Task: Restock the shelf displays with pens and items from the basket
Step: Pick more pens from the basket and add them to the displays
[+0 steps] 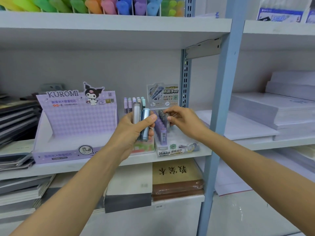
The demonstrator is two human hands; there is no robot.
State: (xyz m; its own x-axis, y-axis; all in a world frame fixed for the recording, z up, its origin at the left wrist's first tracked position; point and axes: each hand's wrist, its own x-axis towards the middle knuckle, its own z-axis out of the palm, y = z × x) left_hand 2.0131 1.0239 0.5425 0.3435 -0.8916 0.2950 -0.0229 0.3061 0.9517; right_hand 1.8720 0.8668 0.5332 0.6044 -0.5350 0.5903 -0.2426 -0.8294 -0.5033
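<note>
The left hand (pixel 136 128) is raised in front of the middle shelf (pixel 59 167), fingers and thumb curled round a small bunch of tubes (pixel 144 126) held upright. A blue-grey one sits at the front under the thumb and a silver one stands just behind it.

The right hand (pixel 182 121) reaches into the display (pixel 177 148), which stands at the right end of the shelf board, against the blue upright (pixel 219 99). Its thumb and forefinger pinch the top of a dark tube (pixel 167 124) standing in the display, and the other fingers are curled under. To the left of the dark tube, a row of purple tubes (pixel 159 127) runs from the front of the display to the back card. The left hand's knuckles are just beside this row.

Behind the left hand, pastel pens (pixel 134 102) stand upright in another tray, which is mostly hidden.

A lilac Kuromi box (pixel 75 125) fills the middle of the shelf, just left of the left hand. Dark notebooks (pixel 17 120) are stacked at the left edge. Right of the upright, white paper stacks (pixel 272 113) lie on the next bay's shelf. Coloured markers (pixel 85 4) line the front edge of the shelf above.
</note>
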